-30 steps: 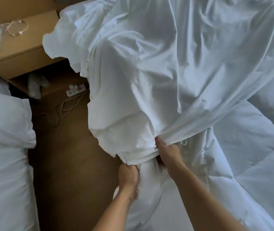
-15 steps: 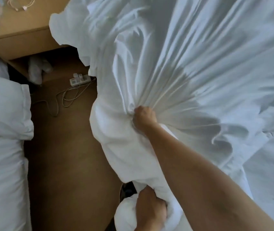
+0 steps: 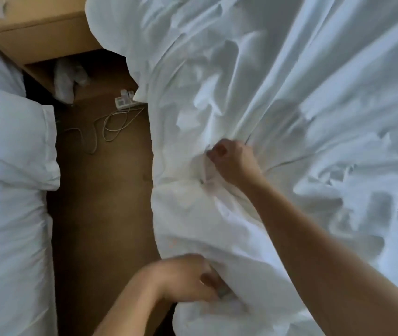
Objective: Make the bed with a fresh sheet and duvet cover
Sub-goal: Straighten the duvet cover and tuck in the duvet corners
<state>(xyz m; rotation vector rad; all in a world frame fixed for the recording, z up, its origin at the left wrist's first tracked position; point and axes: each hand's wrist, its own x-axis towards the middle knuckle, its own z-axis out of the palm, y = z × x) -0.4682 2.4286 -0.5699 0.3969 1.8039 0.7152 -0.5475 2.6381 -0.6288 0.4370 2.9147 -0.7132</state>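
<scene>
A white duvet cover (image 3: 277,93) lies crumpled over the bed, filling the right and top of the view, with folds fanning out from one bunched spot. My right hand (image 3: 231,158) grips that bunch of cover in a fist near the bed's left edge. My left hand (image 3: 188,277) is at the bottom, its fingers curled into the cover's lower edge with the duvet bulging inside. Both forearms reach in from the bottom.
A second bed with white bedding (image 3: 9,190) lies on the left. Brown floor (image 3: 101,202) runs between the beds. A wooden nightstand (image 3: 43,37) stands at the top left, with a white power strip (image 3: 125,101) and loose cables (image 3: 110,124) on the floor.
My right hand has carried the bunched cover further up the bed while my left hand keeps its grip at the lower edge. The cover now lies lower and flatter over the bed.
</scene>
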